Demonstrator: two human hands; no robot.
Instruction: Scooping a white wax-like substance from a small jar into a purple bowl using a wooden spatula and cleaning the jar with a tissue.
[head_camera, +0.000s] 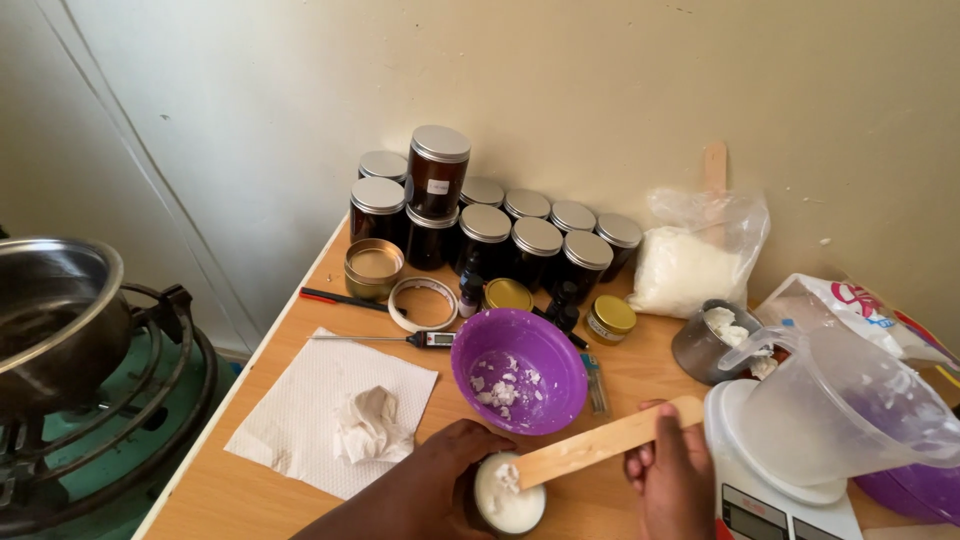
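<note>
My left hand wraps around a small round tin filled with white wax at the table's front edge. My right hand grips a flat wooden stick whose lower end rests on the white wax in the tin. Just behind the tin stands a purple bowl with white wax crumbs in its bottom.
Several dark lidded jars stand by the wall. A paper towel with a crumpled tissue lies left. A probe thermometer, tape roll, bag of white flakes, metal cup, clear jug on a scale. Pot on a burner, far left.
</note>
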